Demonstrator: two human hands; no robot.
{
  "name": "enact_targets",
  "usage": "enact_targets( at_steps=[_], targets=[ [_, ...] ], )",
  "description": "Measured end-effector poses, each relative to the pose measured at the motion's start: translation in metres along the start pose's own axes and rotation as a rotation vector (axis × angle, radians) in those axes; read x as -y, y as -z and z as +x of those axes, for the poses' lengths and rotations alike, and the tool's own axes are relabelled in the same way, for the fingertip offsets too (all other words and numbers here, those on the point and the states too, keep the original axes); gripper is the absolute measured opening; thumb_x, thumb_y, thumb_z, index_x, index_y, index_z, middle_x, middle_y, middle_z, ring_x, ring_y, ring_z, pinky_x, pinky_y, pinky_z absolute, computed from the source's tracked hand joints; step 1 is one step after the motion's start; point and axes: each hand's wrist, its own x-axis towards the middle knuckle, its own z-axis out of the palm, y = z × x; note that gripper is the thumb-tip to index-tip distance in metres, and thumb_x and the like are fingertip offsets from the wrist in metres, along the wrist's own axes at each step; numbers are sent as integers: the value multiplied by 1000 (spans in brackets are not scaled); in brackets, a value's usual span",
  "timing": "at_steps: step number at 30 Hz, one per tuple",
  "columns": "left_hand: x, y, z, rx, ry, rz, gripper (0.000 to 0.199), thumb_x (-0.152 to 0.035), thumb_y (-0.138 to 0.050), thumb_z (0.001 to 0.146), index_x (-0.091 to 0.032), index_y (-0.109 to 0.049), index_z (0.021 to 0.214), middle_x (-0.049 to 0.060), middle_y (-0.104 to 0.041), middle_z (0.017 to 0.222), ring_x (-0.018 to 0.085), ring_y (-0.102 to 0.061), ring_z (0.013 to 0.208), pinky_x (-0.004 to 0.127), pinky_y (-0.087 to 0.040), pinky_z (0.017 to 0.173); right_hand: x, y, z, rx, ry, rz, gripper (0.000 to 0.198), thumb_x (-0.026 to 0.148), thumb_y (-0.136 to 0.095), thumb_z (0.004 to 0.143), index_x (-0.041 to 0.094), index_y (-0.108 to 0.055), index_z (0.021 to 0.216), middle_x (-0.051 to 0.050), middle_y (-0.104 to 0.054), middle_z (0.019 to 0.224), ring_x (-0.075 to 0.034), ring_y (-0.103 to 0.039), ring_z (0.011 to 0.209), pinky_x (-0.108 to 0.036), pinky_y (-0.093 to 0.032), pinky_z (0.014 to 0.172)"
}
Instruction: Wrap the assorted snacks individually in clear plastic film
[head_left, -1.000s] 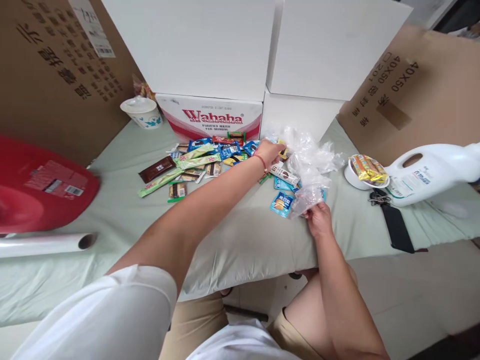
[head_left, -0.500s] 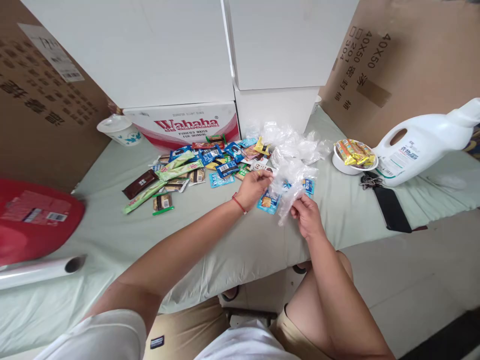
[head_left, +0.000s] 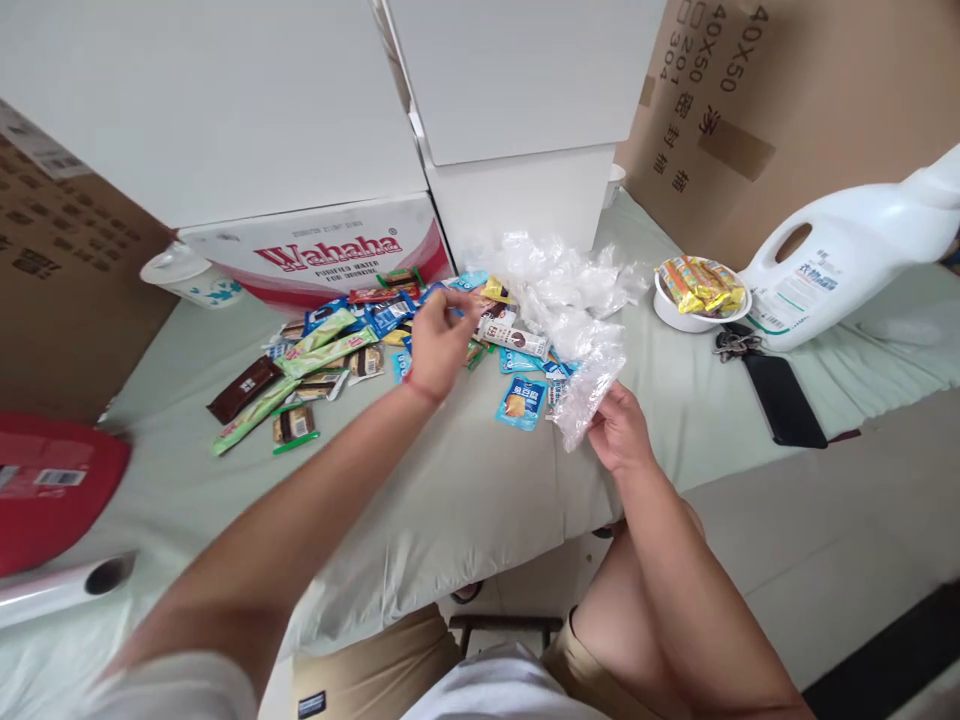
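Observation:
Over the pile of wrapped snacks (head_left: 386, 318), my left hand (head_left: 441, 345) has its fingers bent and their tips close together. Whatever they pinch, if anything, I cannot make out. My right hand (head_left: 621, 428) is closed on the lower edge of a crumpled clear plastic bag (head_left: 592, 370). Just left of that bag lies a blue snack packet (head_left: 521, 401), flat on the cloth. A white packet (head_left: 517, 338) and a yellow wrapper (head_left: 496, 290) sit right of my left hand. Green stick packs (head_left: 330, 352) and a dark brown bar (head_left: 244, 389) lie farther left.
More clear bags (head_left: 540, 265) are heaped before the white boxes (head_left: 517, 200). At right stand a bowl of yellow packets (head_left: 679, 317), a white jug (head_left: 825, 260) and a black phone (head_left: 784, 399). A paper cup (head_left: 191, 278), red container (head_left: 56, 500) and film roll (head_left: 64, 590) are left.
My left hand has let go of the clear bag and moved left over the snack pile. My right hand still grips the bag. The view has shifted slightly right.

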Motion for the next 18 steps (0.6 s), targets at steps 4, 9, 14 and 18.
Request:
enact_targets(
  at_steps=[4, 9, 14, 18],
  targets=[
    [22, 14, -106, 248, 224, -2, 45, -60, -75, 88, -17, -72, 103, 3, -66, 83, 11, -47, 62, 27, -33, 53, -9, -12, -16, 224, -159, -32, 37, 48, -90, 68, 22, -69, 83, 5, -56, 62, -8, -39, 48, -22, -30, 45],
    [49, 17, -149, 362, 313, -179, 53, -67, -78, 82, -18, -72, 101, 0, -63, 79, 10, -46, 62, 25, -36, 55, -35, -30, -34, 449, -241, -212, 42, 56, -85, 76, 20, -69, 91, 6, -56, 63, -7, -40, 46, -21, -28, 42],
    [67, 33, -129, 111, 212, -294, 44, -54, -88, 77, -17, -66, 73, -3, -56, 71, 10, -46, 67, 24, -39, 65, -42, -28, -34, 258, -110, -336, 39, 54, -81, 80, 21, -63, 87, 5, -60, 66, -7, -43, 48, -21, -30, 43],
    [67, 41, -119, 16, 252, -540, 44, -48, -96, 68, -18, -64, 75, -1, -62, 85, 11, -56, 76, 23, -48, 72, -31, -19, -27, 89, 12, -341, 36, 50, -83, 79, 22, -63, 89, 4, -64, 73, -7, -41, 49, -22, -29, 44]
  ],
)
